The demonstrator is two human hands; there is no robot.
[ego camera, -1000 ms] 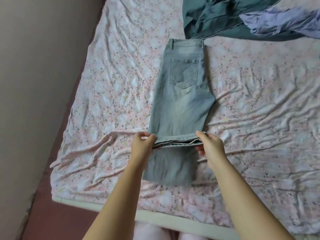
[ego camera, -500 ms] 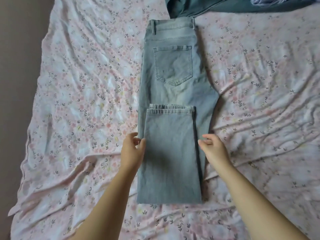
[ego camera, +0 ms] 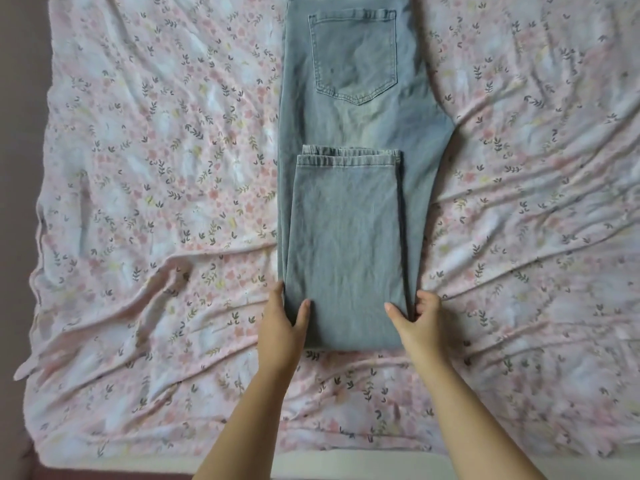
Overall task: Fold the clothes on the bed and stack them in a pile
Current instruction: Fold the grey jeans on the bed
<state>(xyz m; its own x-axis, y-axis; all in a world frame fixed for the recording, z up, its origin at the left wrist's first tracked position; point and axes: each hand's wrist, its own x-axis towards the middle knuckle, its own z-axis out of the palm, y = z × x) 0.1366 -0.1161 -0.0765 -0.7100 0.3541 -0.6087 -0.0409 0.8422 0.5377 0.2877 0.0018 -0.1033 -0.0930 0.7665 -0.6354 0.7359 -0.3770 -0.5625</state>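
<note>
Across the bed lies a rumpled pink floral sheet (ego camera: 156, 168), creased in long ridges that run out from the middle. Light-blue jeans (ego camera: 346, 237) rest on it lengthwise, the legs doubled up so the hems (ego camera: 349, 157) sit just below the back pocket (ego camera: 355, 53). At the near fold the left hand (ego camera: 282, 323) grips the left edge of the denim, thumb on top. The right hand (ego camera: 419, 320) grips the right edge the same way, its fingers curled against the side. A pale mattress edge (ego camera: 346, 462) shows beneath the sheet nearest me. Along the left runs a grey-mauve strip (ego camera: 17, 98), wall or floor, I cannot tell which.
</note>
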